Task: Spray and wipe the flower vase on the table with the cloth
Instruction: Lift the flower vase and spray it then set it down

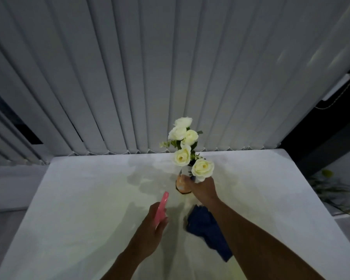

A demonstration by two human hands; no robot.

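Right hand [202, 188] gripping vase [182, 183] at its right side; left hand [153, 225] near it, closed around pink sprayer [161, 207]; blue cloth [207, 229] just below vase.

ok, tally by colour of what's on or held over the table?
White: 5 flowers
Orange: 1 vase, held by right hand
Pink: 1 spray bottle, in left hand
Blue: 1 cloth, lying on table
Total: 8
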